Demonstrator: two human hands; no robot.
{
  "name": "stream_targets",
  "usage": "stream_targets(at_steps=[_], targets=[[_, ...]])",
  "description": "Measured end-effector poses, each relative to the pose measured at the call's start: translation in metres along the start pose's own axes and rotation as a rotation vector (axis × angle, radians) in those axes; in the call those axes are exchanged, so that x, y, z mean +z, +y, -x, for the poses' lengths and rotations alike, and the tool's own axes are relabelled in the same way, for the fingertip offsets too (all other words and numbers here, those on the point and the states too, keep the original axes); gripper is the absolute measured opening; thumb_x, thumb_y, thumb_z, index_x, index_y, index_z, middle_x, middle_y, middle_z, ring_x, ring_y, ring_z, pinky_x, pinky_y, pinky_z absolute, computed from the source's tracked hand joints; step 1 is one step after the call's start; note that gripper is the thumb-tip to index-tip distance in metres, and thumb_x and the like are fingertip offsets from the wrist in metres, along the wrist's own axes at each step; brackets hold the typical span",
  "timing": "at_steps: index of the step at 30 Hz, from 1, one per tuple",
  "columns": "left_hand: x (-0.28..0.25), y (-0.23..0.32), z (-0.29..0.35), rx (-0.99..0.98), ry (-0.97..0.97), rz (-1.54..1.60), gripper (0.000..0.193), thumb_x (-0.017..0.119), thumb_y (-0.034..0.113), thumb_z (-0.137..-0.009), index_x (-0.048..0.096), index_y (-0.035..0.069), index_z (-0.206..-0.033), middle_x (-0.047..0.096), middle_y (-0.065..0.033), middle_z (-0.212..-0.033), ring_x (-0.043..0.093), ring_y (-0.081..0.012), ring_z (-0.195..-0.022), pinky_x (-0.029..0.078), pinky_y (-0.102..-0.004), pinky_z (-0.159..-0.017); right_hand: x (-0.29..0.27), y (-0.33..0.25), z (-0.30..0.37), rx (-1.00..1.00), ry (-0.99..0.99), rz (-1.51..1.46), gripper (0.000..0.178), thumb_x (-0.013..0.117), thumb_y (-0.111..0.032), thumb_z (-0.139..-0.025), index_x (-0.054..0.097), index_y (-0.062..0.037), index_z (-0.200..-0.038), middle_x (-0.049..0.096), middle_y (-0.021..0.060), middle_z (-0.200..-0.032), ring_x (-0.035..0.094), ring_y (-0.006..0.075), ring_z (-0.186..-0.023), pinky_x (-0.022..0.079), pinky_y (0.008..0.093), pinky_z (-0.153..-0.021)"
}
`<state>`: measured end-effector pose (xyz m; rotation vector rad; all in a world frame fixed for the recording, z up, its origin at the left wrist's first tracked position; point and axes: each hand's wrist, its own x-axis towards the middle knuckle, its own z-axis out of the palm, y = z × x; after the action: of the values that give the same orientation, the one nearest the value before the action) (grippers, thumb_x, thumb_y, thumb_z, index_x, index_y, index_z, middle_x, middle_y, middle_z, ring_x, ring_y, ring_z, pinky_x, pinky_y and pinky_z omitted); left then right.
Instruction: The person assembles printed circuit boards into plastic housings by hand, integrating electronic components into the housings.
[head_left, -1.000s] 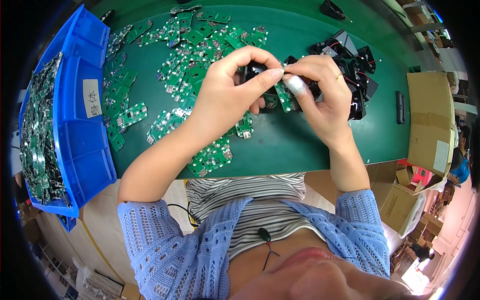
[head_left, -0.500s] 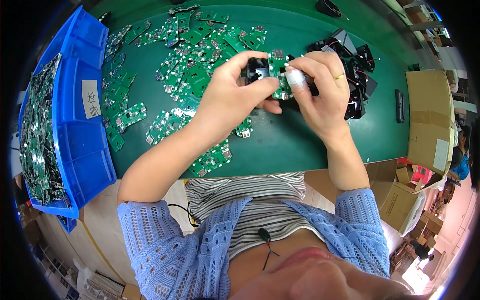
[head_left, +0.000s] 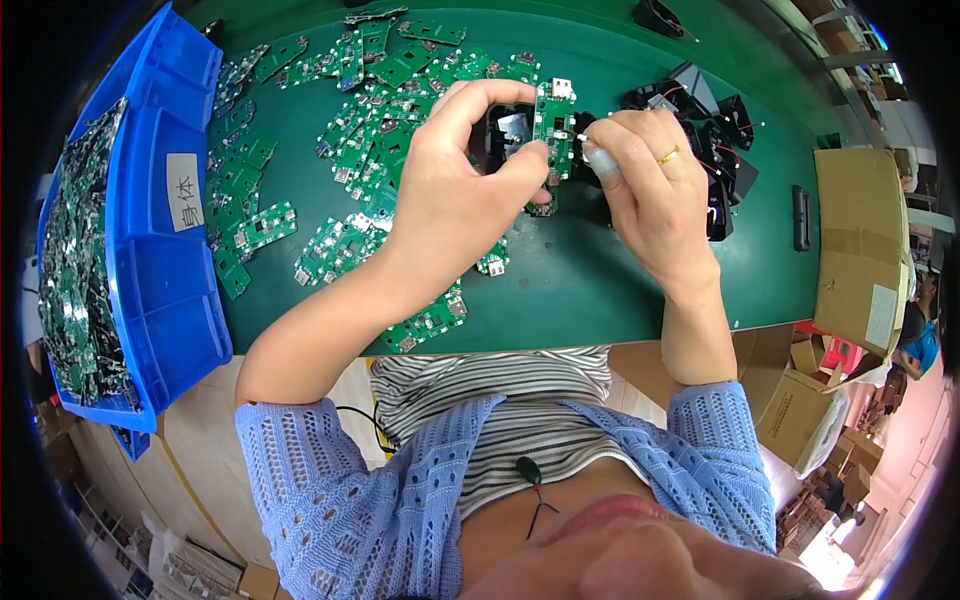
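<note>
My left hand [head_left: 450, 175] grips a black plastic casing [head_left: 508, 135] and a green circuit board [head_left: 556, 130] together, thumb pressed on the near side. The board stands upright along the casing's right edge, with a metal port at its far end. Just right of the board, my right hand [head_left: 655, 175] is closed in a pinch. A white wrap covers one of its fingertips, and a ring is on another finger. What sits between the pinched fingers is too small or hidden to make out. Many loose circuit boards [head_left: 365, 150] lie left of my hands.
A blue bin [head_left: 165, 290] full of boards stands at the table's left edge. Black casings with thin wires [head_left: 735, 165] are heaped to the right. Farther right lie a black bar-shaped part [head_left: 801, 218] and a cardboard box [head_left: 855, 240]. The green tabletop [head_left: 590, 300] ends near my body.
My right hand has shifted slightly right, off the board's face. The board now shows more of its face and stands a little higher in view, still with the casing in my left hand.
</note>
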<state>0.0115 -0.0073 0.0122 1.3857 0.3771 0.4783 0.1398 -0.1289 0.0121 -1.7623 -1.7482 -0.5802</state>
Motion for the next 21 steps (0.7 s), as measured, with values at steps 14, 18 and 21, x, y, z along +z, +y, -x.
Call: stream_targets(at_steps=[14, 18, 21], targets=[[0.0, -0.009, -0.002, 0.525, 0.135, -0.543, 0.03, 0.062, 0.001, -0.069, 0.055, 0.002, -0.098, 0.051, -0.0127, -0.097, 0.058, -0.0265, -0.077, 0.05, -0.0321, -0.065, 0.002, -0.005, -0.003, -0.024, 0.018, 0.026, 0.026, 0.066, 0.001, -0.058, 0.055, -0.0054, -0.081, 0.048, 0.0036, -0.076, 0.047, 0.02, -0.065, 0.042, 0.0297, -0.052], [0.0, -0.008, -0.001, 0.55, 0.125, -0.576, 0.03, 0.062, 0.001, -0.069, 0.055, 0.003, -0.098, 0.051, -0.0124, -0.097, 0.059, -0.0275, -0.075, 0.051, -0.0329, -0.063, 0.003, -0.006, -0.003, -0.022, 0.015, 0.032, 0.024, 0.066, 0.001, -0.058, 0.054, -0.0055, -0.079, 0.047, 0.0034, -0.074, 0.046, 0.0198, -0.064, 0.042, 0.0296, -0.052], [0.0, -0.007, 0.0, 0.555, 0.12, -0.642, 0.03, 0.062, 0.001, -0.069, 0.055, 0.003, -0.099, 0.051, -0.0123, -0.097, 0.059, -0.0278, -0.074, 0.051, -0.0331, -0.061, 0.003, -0.007, -0.004, -0.019, 0.014, 0.024, 0.023, 0.065, 0.001, -0.059, 0.053, -0.0054, -0.077, 0.046, 0.0035, -0.073, 0.046, 0.0199, -0.064, 0.042, 0.0296, -0.052]])
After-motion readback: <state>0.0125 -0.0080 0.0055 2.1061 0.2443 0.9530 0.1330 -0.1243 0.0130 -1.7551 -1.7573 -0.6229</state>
